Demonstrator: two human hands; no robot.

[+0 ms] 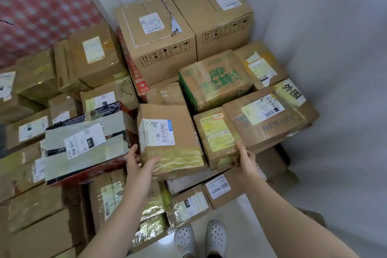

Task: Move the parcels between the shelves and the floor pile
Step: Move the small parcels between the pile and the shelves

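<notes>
Standing on the pale floor (240,213) are two white shoes with holes (184,239), right at the bottom. Just past them the pile of parcels (62,205) begins. A small box marked 12V4A (217,189) sits at the near edge, and beside it are parcels wrapped in shiny gold tape (150,216).

Both bare arms reach out over these. The left hand (138,161) holds the near left corner of a brown box (178,132) in the middle of the pile. Its thumb lies across the front of the box and its fingers (133,152) go round the left side, so the corner is held between them. This box has a white label with a bar code on top and it leans a bit toward the person.

The right hand (246,159) is on the near right corner of a smaller yellow-label box (215,138), which touches the brown box on its right. I cannot tell if this hand is gripping the box or only touching it.

Left of the brown box lies a red and black box (83,148) with grey tape. Right of the yellow-label box is a wide flat box with the word WETCODE (270,117). Behind those sits a box with green print (215,79).

Farthest back, two big boxes (157,35) stand side by side against the white wall (314,27). On the far left is a red and white patterned sheet (31,6).
</notes>
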